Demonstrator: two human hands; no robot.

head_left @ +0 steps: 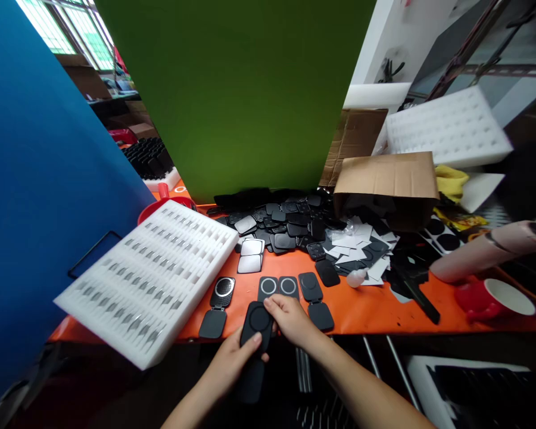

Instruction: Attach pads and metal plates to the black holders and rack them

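My left hand grips a black hinged pad at the front edge of the orange table; its lower flap hangs below the edge. My right hand pinches the pad's upper right corner, fingers curled. Just beyond lie a pad with two round rings, a folding pad with a silver grille disc to the left, and another black folding pad to the right.
A white foam tray with several slots tilts at the left. A heap of black parts and white sheets lies behind. Cardboard box, red cup, paper roll at right. Blue and green panels stand behind.
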